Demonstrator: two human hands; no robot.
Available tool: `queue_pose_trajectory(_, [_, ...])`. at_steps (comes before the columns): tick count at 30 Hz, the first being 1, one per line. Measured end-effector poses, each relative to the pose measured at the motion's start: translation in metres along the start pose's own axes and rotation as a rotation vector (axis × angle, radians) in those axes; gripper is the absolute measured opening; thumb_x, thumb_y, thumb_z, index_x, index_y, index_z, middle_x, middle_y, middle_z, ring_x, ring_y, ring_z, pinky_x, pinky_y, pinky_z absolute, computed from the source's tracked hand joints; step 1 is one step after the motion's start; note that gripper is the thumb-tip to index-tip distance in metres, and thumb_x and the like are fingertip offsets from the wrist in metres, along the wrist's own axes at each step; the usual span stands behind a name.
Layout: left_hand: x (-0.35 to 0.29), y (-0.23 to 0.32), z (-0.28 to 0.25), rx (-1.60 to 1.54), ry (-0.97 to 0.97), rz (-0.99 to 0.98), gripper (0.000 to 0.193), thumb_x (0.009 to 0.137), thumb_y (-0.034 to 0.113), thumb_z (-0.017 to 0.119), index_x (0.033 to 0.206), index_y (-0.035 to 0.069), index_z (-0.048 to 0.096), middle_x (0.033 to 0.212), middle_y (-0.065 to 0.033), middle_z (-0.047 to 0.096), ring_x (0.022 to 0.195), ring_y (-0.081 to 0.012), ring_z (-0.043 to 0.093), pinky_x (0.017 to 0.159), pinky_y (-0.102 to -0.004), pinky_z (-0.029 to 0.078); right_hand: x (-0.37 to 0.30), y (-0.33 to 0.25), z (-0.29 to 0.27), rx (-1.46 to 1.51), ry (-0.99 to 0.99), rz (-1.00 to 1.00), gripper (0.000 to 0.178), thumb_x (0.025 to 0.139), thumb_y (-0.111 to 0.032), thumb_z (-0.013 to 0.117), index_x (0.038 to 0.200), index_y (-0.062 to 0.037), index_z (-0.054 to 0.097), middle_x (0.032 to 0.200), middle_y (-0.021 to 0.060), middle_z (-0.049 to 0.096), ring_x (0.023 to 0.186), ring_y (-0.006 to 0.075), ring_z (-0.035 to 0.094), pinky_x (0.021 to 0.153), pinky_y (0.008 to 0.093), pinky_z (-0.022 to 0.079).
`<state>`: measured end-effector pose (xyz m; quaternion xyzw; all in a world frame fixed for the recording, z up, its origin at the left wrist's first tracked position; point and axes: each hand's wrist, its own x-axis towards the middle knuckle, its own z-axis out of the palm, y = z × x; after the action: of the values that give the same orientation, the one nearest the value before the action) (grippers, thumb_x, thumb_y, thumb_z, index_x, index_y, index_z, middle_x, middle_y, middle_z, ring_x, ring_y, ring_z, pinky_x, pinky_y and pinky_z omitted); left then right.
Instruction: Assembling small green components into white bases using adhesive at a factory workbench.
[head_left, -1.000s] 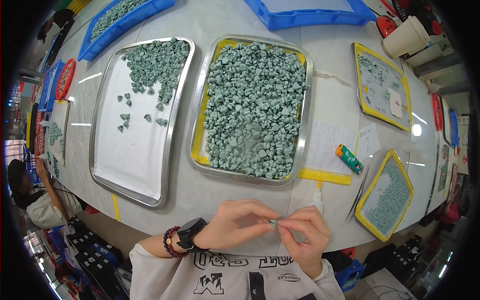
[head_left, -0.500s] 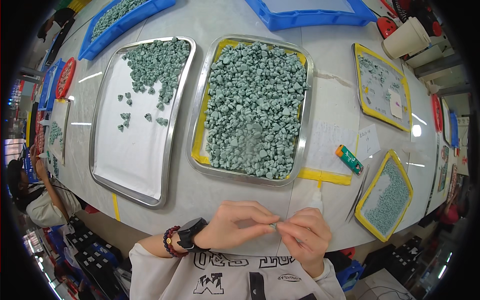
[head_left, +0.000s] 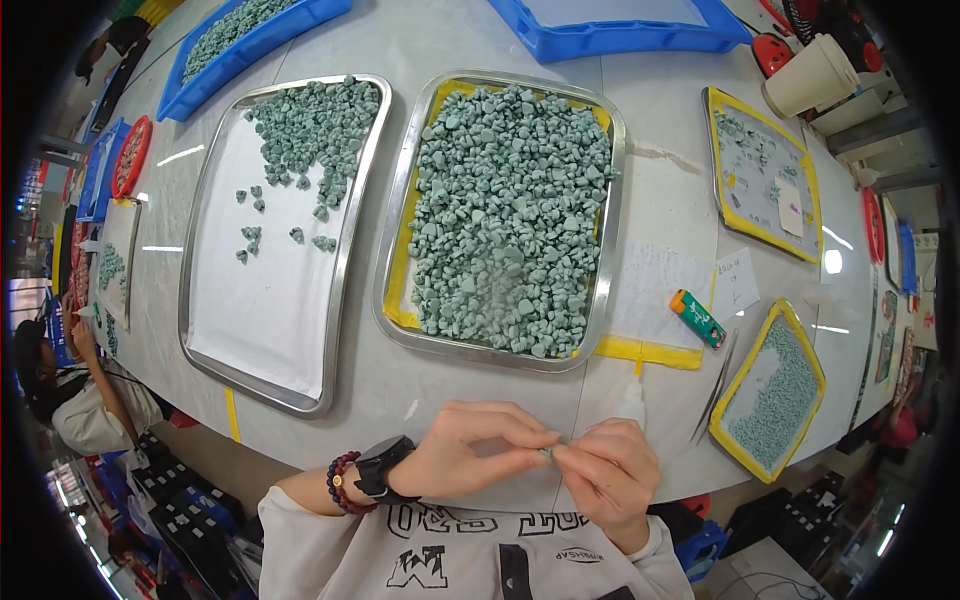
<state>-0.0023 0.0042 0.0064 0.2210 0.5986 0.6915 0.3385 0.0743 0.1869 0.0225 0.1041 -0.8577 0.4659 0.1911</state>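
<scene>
A small grey-green piece [head_left: 546, 452] is pinched between the thumb and forefinger of my left hand [head_left: 470, 450], which wears a black watch and a beaded bracelet. Against those fingertips press the closed fingers of my right hand [head_left: 612, 470]; whatever they grip is hidden. Beyond my hands lies a metal tray [head_left: 480, 352] heaped with similar green pieces, edged inside with yellow. To its left, a second metal tray [head_left: 262, 384] lined with white holds clustered green pieces toward its far right corner. A white bottle [head_left: 632, 400] stands just behind my right hand.
At right are tweezers [head_left: 716, 385], a green-and-orange lighter [head_left: 698, 319], paper notes [head_left: 735, 281] and a yellow-edged tray [head_left: 768, 390] of finer green bits. Another yellow-edged tray [head_left: 765, 175] and a white cup [head_left: 812, 76] sit farther off. Blue bins [head_left: 625, 42] line the far side.
My right hand has shifted very slightly, its fingers turning a little at the fingertips. The left hand and the trays look unchanged.
</scene>
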Motion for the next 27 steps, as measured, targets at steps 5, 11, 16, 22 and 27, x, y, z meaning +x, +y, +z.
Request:
queue_pose_trajectory(5, [0.0016, -0.0018, 0.0012, 0.004, 0.022, 0.069, 0.019, 0.078, -0.001, 0.069, 0.097, 0.000, 0.068, 0.096, -0.0113, 0.068, 0.087, -0.0208, 0.066, 0.076, -0.0294, 0.052, -0.0028, -0.0026, 0.0034, 0.014, 0.026, 0.071, 0.023, 0.061, 0.006, 0.072, 0.082, -0.0036, 0.068, 0.078, 0.0058, 0.059, 0.066, 0.0224, 0.056, 0.060, 0.0325, 0.047])
queue_pose_trajectory(11, [0.0006, -0.0007, 0.0009, -0.003, 0.017, 0.039, 0.022, 0.076, -0.004, 0.071, 0.097, 0.000, 0.068, 0.097, -0.0126, 0.068, 0.090, -0.0211, 0.066, 0.083, -0.0324, 0.051, -0.0052, -0.0024, 0.0055, 0.044, 0.038, 0.130, 0.023, 0.063, 0.008, 0.071, 0.082, -0.0034, 0.066, 0.079, 0.0067, 0.058, 0.067, 0.0222, 0.056, 0.061, 0.0324, 0.047])
queue_pose_trajectory(16, [0.0002, 0.0005, 0.0005, -0.040, 0.009, 0.004, 0.024, 0.075, -0.005, 0.072, 0.098, -0.001, 0.067, 0.098, -0.0134, 0.067, 0.092, -0.0215, 0.065, 0.087, -0.0340, 0.051, -0.0051, -0.0018, 0.0068, 0.054, 0.051, 0.137, 0.022, 0.063, 0.008, 0.070, 0.082, -0.0034, 0.066, 0.079, 0.0068, 0.058, 0.068, 0.0220, 0.056, 0.061, 0.0320, 0.046])
queue_pose_trajectory(22, [0.0010, -0.0035, 0.0025, -0.043, 0.033, 0.082, 0.026, 0.076, -0.001, 0.071, 0.102, 0.002, 0.067, 0.094, -0.0087, 0.067, 0.083, -0.0179, 0.064, 0.070, -0.0276, 0.053, -0.0060, -0.0025, 0.0070, 0.055, 0.058, 0.148, 0.022, 0.063, 0.008, 0.070, 0.082, -0.0033, 0.066, 0.080, 0.0067, 0.058, 0.069, 0.0219, 0.056, 0.062, 0.0318, 0.046])
queue_pose_trajectory(27, [0.0018, -0.0043, 0.0026, -0.044, 0.032, 0.080, 0.025, 0.076, -0.001, 0.071, 0.101, 0.002, 0.067, 0.094, -0.0087, 0.067, 0.083, -0.0177, 0.064, 0.070, -0.0275, 0.053, -0.0063, -0.0018, 0.0067, 0.058, 0.054, 0.150, 0.023, 0.063, 0.008, 0.070, 0.082, -0.0035, 0.066, 0.080, 0.0064, 0.058, 0.069, 0.0218, 0.056, 0.061, 0.0314, 0.046])
